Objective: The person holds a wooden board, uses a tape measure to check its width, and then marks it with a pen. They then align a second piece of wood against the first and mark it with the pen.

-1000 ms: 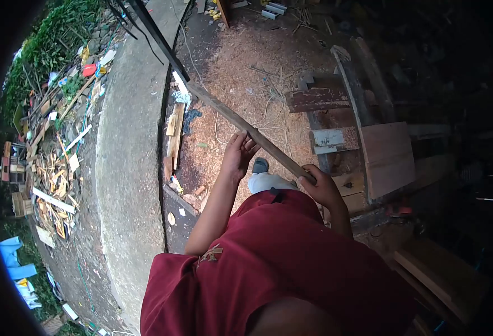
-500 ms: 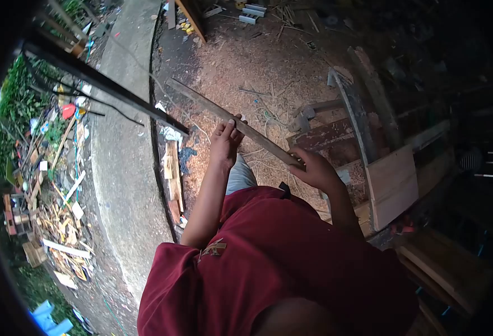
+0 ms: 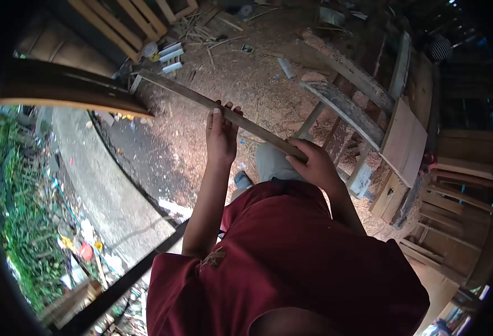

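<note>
A long, narrow wooden strip point(image 3: 185, 94) is held in front of my body, slanting from the upper left down to the right. Around its middle, my left hand point(image 3: 222, 131) is closed, with the thumb lying on top and the fingertips showing past the far edge. My right hand point(image 3: 315, 163) grips the strip's near right end, its palm covering that end. The strip's far end sticks out well beyond my left hand, over the dirt floor. Below my hands show my grey trousers point(image 3: 273, 163) and one dark shoe point(image 3: 242, 180).
To the right stands a rough timber workbench point(image 3: 347, 109) with a pale board point(image 3: 404, 140) on its end. A dark post point(image 3: 129, 274) crosses at lower left beside a concrete path point(image 3: 98, 173). Wooden frames point(image 3: 137, 25) lean at upper left; wood shavings point(image 3: 218, 73) cover the floor.
My view and body have turned, bringing the leaning frames and more of the bench into sight. Both hands keep their hold on the strip. The post now lies at lower left.
</note>
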The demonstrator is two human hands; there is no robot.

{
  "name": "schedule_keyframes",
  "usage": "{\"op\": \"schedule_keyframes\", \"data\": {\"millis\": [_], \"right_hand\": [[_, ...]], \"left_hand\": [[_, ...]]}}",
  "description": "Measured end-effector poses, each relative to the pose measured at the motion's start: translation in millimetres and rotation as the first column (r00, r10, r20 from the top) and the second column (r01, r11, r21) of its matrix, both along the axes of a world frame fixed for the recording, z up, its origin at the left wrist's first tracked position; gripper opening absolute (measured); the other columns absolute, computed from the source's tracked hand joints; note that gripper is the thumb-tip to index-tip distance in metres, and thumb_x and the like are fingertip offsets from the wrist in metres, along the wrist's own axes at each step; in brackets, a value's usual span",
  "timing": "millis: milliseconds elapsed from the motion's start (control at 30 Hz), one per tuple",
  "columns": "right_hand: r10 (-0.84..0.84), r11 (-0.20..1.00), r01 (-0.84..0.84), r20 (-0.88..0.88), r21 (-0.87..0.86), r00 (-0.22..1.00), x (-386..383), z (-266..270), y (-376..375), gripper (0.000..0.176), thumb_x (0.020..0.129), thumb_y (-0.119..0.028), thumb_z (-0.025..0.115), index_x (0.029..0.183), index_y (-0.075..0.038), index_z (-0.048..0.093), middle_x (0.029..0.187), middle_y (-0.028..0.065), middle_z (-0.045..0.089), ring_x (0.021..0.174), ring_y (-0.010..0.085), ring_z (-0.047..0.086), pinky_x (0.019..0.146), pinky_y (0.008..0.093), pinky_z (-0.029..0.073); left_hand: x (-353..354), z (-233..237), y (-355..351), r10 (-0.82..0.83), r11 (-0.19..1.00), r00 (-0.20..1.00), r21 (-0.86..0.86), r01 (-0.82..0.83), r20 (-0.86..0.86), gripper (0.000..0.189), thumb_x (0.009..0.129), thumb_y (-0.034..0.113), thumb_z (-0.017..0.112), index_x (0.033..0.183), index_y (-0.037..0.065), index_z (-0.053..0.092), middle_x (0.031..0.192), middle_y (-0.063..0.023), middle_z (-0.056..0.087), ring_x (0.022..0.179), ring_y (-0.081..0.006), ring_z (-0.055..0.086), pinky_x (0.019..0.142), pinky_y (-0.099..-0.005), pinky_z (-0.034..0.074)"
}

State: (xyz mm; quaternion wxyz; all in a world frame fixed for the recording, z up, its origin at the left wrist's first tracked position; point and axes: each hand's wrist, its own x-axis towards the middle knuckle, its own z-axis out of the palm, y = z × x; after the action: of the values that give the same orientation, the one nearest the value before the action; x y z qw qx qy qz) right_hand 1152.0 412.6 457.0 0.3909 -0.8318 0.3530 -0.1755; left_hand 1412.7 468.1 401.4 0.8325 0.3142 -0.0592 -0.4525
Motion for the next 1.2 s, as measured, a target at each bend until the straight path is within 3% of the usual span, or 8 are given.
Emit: {"op": "schedule_keyframes", "data": {"millis": [200,467,500,533,800,967,1067,1200], "right_hand": [[-0.096,0.99,0.088,0.081,0.107,0.992,79.3,-30.4,-86.6,0.042,0.089,-0.017,0.076,0.126,-0.002,0.061,0.11,0.015,0.071,0.1,0.0275,0.071,0.086,0.0367,0.054],[-0.158,0.987,0.149,0.225,0.057,0.961,207.0,-65.4,-305.8,0.043,0.092,-0.019,0.073,0.13,-0.004,0.06,0.126,0.0179,0.064,0.12,0.0333,0.062,0.101,0.0387,0.048],[-0.149,0.988,0.14,0.212,0.058,0.966,218.2,-83.1,-342.9,0.041,0.094,-0.021,0.071,0.13,-0.005,0.061,0.127,0.0175,0.063,0.12,0.0343,0.062,0.101,0.0388,0.048],[-0.157,0.987,0.15,0.18,0.056,0.971,229.4,-80.9,-376.6,0.041,0.093,-0.022,0.071,0.13,-0.004,0.061,0.126,0.0179,0.063,0.119,0.0345,0.062,0.1,0.0389,0.048],[-0.124,0.98,0.107,0.097,0.167,0.988,315.2,-28.3,-607.5,0.039,0.096,-0.028,0.068,0.128,-0.005,0.064,0.128,0.0156,0.065,0.118,0.03,0.062,0.098,0.039,0.049],[-0.137,0.983,0.123,0.101,0.135,0.985,347.7,-43.4,-742.7,0.041,0.098,-0.03,0.068,0.132,-0.007,0.062,0.124,0.0121,0.068,0.116,0.0243,0.065,0.085,0.0361,0.054],[-0.256,0.952,0.245,0.038,0.183,0.966,355.9,-55.0,-820.8,0.04,0.097,-0.029,0.068,0.129,-0.006,0.062,0.123,0.0132,0.068,0.116,0.0259,0.065,0.089,0.0372,0.054],[-0.5,0.831,0.492,-0.037,0.259,0.865,341.7,-91.8,-900.4,0.038,0.095,-0.028,0.068,0.124,-0.004,0.064,0.115,0.0161,0.07,0.11,0.0281,0.068,0.094,0.0382,0.053]], "left_hand": [[71.8,-6.3,-129.4,-0.001,0.999,1.0,-0.04,0.002,0.026,0.025,0.107,0.022,0.054,0.129,0.012,0.049,0.113,-0.0073,0.062,0.1,-0.0223,0.064,0.099,-0.0446,0.054],[231.2,-1.6,-352.7,0.094,0.996,0.905,-0.043,-0.083,0.416,0.038,0.109,0.037,0.045,0.137,0.012,0.045,0.116,-0.0089,0.06,0.091,-0.0207,0.063,0.082,-0.043,0.056],[265.5,-16.2,-382.6,0.109,0.982,0.877,0.089,-0.169,0.468,0.038,0.109,0.039,0.045,0.135,0.012,0.046,0.111,-0.0084,0.061,0.087,-0.0202,0.062,0.08,-0.0413,0.055],[297.8,-26.8,-411.7,0.111,0.943,0.846,0.215,-0.256,0.521,0.038,0.108,0.04,0.045,0.133,0.012,0.047,0.107,-0.0079,0.062,0.084,-0.0197,0.061,0.077,-0.0397,0.055],[395.7,28.3,-597.7,0.253,0.893,0.725,0.133,-0.429,0.641,0.024,0.108,0.032,0.05,0.116,0.01,0.049,0.088,-0.0024,0.057,0.067,-0.0106,0.052,0.056,-0.0269,0.045],[463.5,-4.6,-722.8,-0.034,0.894,0.645,0.312,-0.322,0.763,0.02,0.106,0.024,0.057,0.107,0.004,0.052,0.069,0.0023,0.05,0.058,-0.0064,0.046,0.05,-0.0251,0.036],[507.7,-46.2,-812.0,-0.338,0.813,0.349,0.458,-0.36,0.874,0.026,0.105,0.026,0.058,0.106,0.001,0.054,0.07,-0.0005,0.052,0.057,-0.0108,0.045,0.052,-0.0303,0.039],[528.9,-92.9,-954.2,-0.542,0.779,0.092,0.541,-0.319,0.835,0.044,0.105,0.037,0.055,0.121,-0.004,0.055,0.092,-0.0187,0.065,0.083,-0.033,0.063,0.076,-0.0444,0.049]]}}
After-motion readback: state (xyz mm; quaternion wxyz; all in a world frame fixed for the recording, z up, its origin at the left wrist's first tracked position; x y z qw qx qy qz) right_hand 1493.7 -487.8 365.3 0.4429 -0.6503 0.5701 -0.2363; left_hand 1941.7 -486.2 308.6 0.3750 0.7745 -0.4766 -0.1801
